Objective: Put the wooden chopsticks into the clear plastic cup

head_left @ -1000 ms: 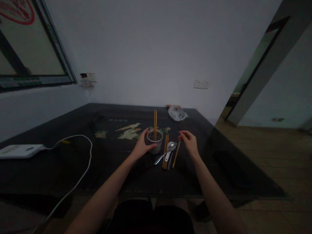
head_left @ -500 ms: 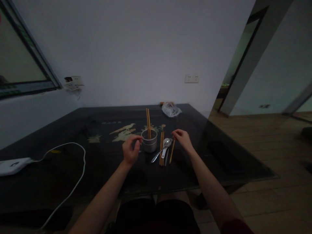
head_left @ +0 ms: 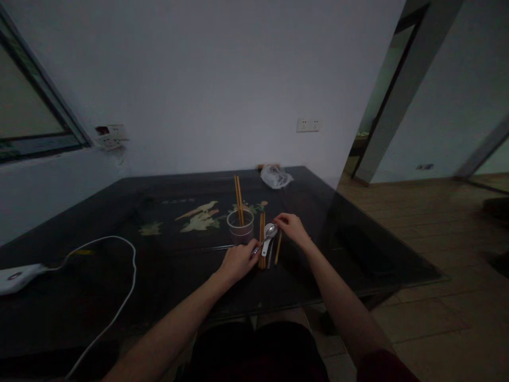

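Note:
My left hand (head_left: 238, 261) is closed on the handle of a metal spoon (head_left: 271, 231). My right hand (head_left: 292, 228) is closed in a pinch at the tip of that spoon's bowl; its fingers partly hide the contact. Beneath the spoon lies a white soup spoon (head_left: 265, 248), between a group of wooden chopsticks (head_left: 262, 228) on the left and a thin, greyish utensil (head_left: 270, 254) on the right. Another chopstick (head_left: 278, 250) lies below my right hand. Behind my left hand stands a cup (head_left: 240, 231) with two upright chopsticks (head_left: 239, 199) leaning in it.
The dark, glossy table (head_left: 191, 286) has a bird-and-flower picture (head_left: 201, 217). A crumpled plastic bag (head_left: 275, 176) lies near the wall. At left is a white power strip (head_left: 19, 278) with a cable (head_left: 133, 276). A dark flat object (head_left: 363, 249) rests at right.
My left hand has moved right and closed on the metal spoon's handle, from beside the cup. My right hand stays at the spoon's bowl. The view has shifted slightly.

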Demonstrator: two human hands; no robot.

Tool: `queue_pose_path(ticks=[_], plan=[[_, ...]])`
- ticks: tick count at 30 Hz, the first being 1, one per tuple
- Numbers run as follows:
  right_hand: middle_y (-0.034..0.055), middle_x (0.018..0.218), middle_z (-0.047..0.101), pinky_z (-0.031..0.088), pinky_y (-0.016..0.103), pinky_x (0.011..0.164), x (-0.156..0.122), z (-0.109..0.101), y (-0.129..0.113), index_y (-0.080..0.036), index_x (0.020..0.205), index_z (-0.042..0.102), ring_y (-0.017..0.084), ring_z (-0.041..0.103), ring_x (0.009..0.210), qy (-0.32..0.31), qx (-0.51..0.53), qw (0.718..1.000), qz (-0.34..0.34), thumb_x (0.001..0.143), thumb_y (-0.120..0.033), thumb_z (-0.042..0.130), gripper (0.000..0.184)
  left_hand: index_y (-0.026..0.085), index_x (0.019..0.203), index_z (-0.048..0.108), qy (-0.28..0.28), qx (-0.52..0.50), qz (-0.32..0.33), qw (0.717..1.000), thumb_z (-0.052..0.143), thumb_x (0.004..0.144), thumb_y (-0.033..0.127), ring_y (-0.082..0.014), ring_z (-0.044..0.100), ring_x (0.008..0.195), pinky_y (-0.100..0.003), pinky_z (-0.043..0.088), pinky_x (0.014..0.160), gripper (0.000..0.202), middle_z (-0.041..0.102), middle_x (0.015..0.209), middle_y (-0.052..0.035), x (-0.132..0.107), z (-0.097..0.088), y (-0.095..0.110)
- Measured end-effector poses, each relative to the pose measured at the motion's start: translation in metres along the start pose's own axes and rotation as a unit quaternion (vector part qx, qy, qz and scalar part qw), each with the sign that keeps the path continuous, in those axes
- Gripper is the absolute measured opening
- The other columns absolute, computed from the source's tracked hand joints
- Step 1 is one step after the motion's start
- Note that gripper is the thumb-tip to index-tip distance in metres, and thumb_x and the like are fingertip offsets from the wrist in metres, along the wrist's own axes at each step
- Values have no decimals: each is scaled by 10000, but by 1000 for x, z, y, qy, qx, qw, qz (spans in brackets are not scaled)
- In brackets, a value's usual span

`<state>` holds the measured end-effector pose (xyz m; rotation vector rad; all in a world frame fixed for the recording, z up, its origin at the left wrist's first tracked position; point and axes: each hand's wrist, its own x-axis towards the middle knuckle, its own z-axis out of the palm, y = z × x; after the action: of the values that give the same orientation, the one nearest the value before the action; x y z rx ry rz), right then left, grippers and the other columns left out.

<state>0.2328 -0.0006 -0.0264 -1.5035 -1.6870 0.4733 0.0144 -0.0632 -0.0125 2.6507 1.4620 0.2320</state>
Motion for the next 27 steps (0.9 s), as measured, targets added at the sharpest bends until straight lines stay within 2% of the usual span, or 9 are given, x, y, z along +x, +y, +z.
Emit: queue_pose_path(ticks=[5,13,22,27], plan=[[41,745,694,386,221,588,-1,-2,-1,-186,794,689,151,614,681,-25,-72,997,26,816,-318,545,197,265,1102,505,-8,48,-30,998,370,923,368,-245,679,800,-319,473,681,247,702,868,-57,0,3,-1],[56,842,692,373,242,613,-8,-5,-11,-231,877,669,189,630,784,-39,-205,974,92,841,-362,541,186,227,1046,523,-16,67,-54,996,369,918,382,-269,678,802,-333,476,663,253,696,854,-78,2,5,0],[87,856,683,384,263,610,-11,-4,-12,-222,842,641,216,637,789,-29,-232,965,117,827,-411,568,203,204,981,551,-20,43,-51,998,406,898,374,-257,675,805,-320,468,665,239,694,857,-83,3,6,-4],[91,879,683,393,262,635,-12,-4,-8,-211,819,647,202,634,794,-49,-236,962,127,822,-397,573,200,207,943,567,-21,21,-46,998,437,876,364,-251,675,796,-305,458,644,214,696,852,-74,4,6,-5]])
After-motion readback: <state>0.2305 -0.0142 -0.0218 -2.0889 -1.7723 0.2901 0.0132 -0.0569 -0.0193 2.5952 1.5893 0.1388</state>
